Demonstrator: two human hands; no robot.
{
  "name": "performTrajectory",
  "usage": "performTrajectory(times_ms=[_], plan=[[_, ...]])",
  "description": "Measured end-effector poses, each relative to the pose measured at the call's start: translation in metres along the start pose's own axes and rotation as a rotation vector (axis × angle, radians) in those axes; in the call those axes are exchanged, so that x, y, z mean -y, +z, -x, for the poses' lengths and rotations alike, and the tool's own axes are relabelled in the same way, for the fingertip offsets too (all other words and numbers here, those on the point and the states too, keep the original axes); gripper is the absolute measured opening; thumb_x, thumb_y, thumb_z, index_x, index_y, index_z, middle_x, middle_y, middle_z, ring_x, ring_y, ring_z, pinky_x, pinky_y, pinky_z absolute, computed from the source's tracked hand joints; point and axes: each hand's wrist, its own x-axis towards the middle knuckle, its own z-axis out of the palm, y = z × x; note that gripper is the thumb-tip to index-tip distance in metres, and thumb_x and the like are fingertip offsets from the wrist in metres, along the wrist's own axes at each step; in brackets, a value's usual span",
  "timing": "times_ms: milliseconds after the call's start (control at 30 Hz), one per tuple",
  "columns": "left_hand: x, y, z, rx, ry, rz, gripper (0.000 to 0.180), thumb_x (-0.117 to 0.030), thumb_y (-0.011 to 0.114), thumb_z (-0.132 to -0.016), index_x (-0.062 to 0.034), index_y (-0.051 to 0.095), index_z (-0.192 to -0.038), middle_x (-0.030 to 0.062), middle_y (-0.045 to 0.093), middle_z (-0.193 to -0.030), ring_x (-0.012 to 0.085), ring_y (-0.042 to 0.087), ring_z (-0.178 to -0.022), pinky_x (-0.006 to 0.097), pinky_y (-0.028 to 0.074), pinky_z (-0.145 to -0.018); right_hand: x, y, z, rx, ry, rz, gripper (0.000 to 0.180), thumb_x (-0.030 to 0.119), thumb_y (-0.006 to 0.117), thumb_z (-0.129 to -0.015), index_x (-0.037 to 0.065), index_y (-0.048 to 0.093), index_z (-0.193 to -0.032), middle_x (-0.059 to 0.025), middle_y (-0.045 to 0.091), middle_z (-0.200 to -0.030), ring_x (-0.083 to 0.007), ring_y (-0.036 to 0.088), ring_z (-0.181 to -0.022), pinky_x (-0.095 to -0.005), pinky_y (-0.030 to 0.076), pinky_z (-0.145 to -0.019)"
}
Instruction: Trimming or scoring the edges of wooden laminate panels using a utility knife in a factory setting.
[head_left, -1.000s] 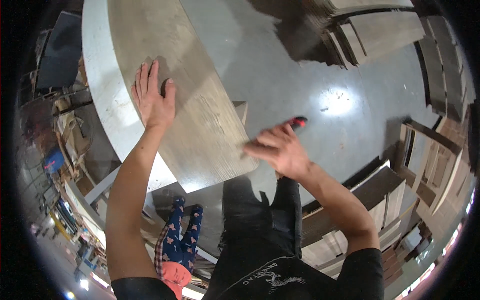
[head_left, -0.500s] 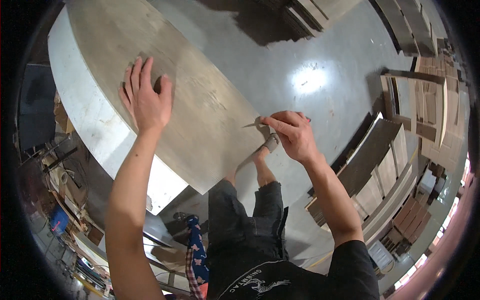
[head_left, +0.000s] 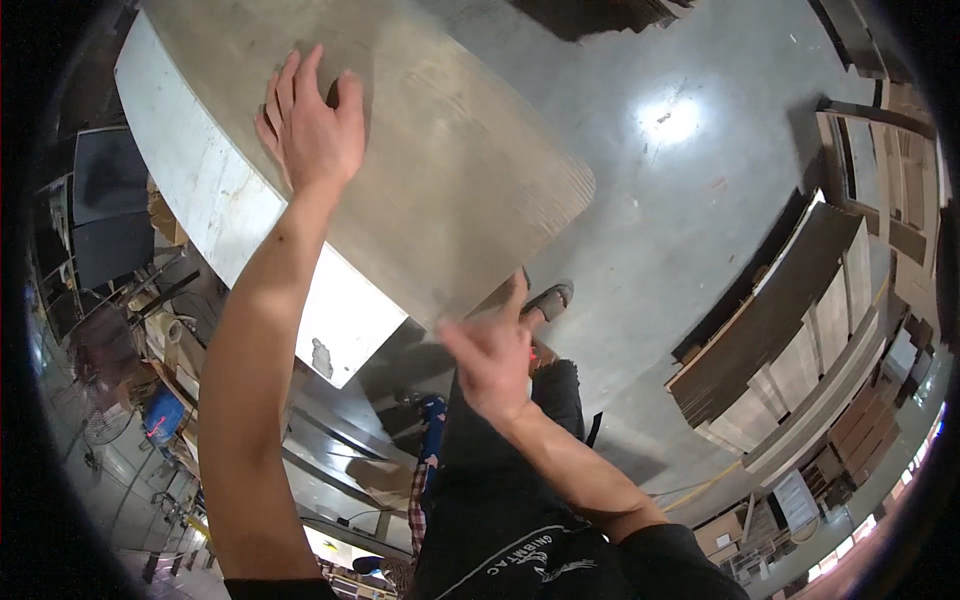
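White table (head_left: 345,300): under the board, bare along its left strip; a top this smooth might let the wood skid if a push from the right met too little weight.
Left hand (head_left: 318,135): palm down on the board, fingers slightly apart and gripping nothing; too light a press there could leave the panel free to swing.
Wooden board (head_left: 450,150): flat on the table; leaning hard on its right corner could tip it, though how much support lies beneath cannot be told.
Right hand (head_left: 497,365): blurred beside the near edge, two digits stretched apart; whether the others clamp anything, I cannot tell.
Red piece (head_left: 533,355): small, beside that hand; if it belongs to something sharp, a slip could catch the dark shorts (head_left: 558,395) close below.
Surface: table worn through in a grey patch (head_left: 321,357); board grey-brown, with pale streaks toward its rounded right corner.
Room: black panels (head_left: 110,190) far left, then a blue object (head_left: 163,415), a person's patterned trouser leg (head_left: 432,430), grey floor (head_left: 640,250) with a bright glare, and stacked planks (head_left: 750,310) at right.
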Motion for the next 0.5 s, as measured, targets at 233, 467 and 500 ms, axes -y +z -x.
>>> performTrajectory(times_ms=[233, 467, 500], plan=[[0.006, -0.001, -0.001, 0.026, 0.003, -0.013, 0.059, -0.045, 0.05, -0.099, -0.0174, 0.048, -0.15, 0.007, 0.037, -0.162, 0.0256, 0.023, -0.154, 0.051, 0.007, -0.125, -0.021, -0.022, 0.015, 0.023, -0.048, -0.132, 0.044, 0.002, 0.07, -0.076, 0.015, 0.074, -0.118, -0.0074, 0.067, -0.078, -0.0241, 0.064, -0.062, -0.0474, 0.054, -0.083], [-0.003, 0.001, 0.0, -0.011, -0.002, -0.004, 0.059, -0.046, 0.05, -0.098, -0.0197, 0.048, -0.151, 0.0052, 0.037, -0.163, 0.0242, 0.025, -0.153, 0.048, 0.008, -0.126, -0.085, -0.069, -0.084, -0.379, 0.056, 0.109, 0.046, -0.005, 0.067, -0.08, 0.014, 0.074, -0.122, -0.0118, 0.068, -0.101, -0.0238, 0.061, -0.088, -0.0367, 0.046, -0.074], [-0.001, -0.001, 0.0, -0.013, 0.012, -0.017, 0.059, -0.047, 0.05, -0.099, -0.0205, 0.047, -0.152, 0.0051, 0.037, -0.163, 0.0247, 0.027, -0.153, 0.047, 0.01, -0.125, -0.086, -0.066, -0.087, -0.361, 0.035, 0.123, 0.048, -0.004, 0.068, -0.079, 0.015, 0.074, -0.123, -0.011, 0.067, -0.103, -0.0246, 0.06, -0.089, -0.0372, 0.044, -0.076]])
